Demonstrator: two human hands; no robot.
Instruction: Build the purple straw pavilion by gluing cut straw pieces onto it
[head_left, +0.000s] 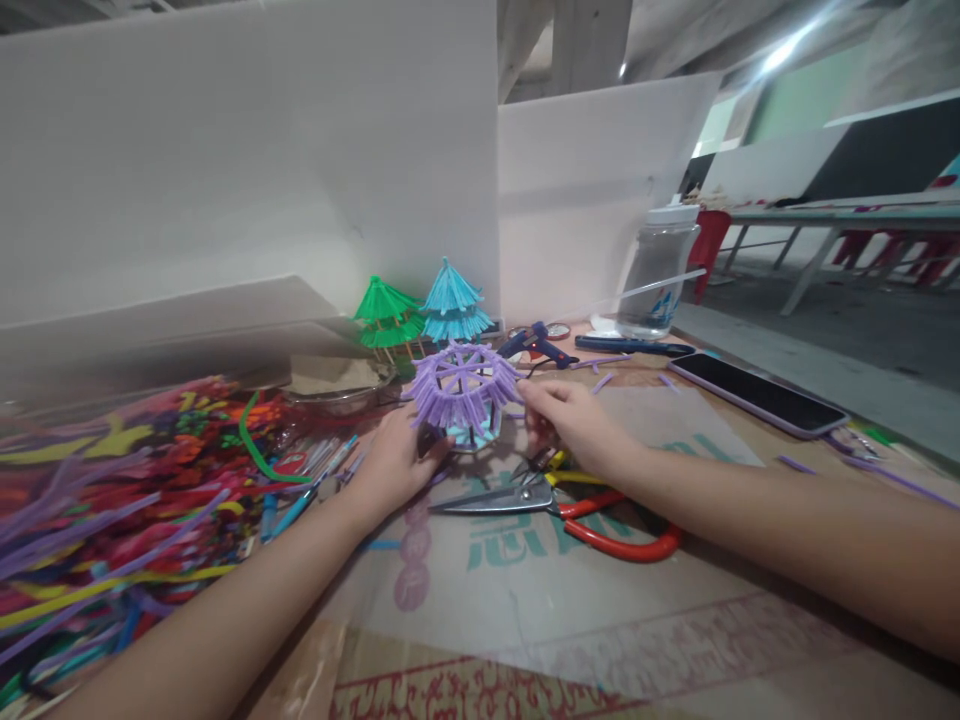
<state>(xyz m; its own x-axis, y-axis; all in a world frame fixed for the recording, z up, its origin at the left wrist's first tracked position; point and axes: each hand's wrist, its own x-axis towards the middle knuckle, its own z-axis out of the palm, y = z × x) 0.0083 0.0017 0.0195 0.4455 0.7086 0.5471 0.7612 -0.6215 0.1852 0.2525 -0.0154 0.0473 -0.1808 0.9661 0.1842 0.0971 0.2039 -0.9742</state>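
Note:
A small purple pipe-cleaner pavilion (pixel 465 385) stands in front of me, its fringed roof ring open at the top with spokes across it. My left hand (pixel 399 455) curls round its left side and base, thumb near the bottom. At the roof's right edge, my right hand (pixel 570 425) is closed in a pinch; whatever lies between the fingertips is too small to make out. Below the right hand lie red-handled scissors (pixel 495 498) and a yellow-handled tool (pixel 561 475), partly hidden. Behind are a green pavilion (pixel 386 315) and a blue pavilion (pixel 452 300).
Pipe cleaners (pixel 150 480) heap up on the left. A glue gun (pixel 540 345), a dark blue tool (pixel 634 346), a water bottle (pixel 660 270) and a phone (pixel 757 393) lie at the back and right. White panels (pixel 247 150) close off the far side.

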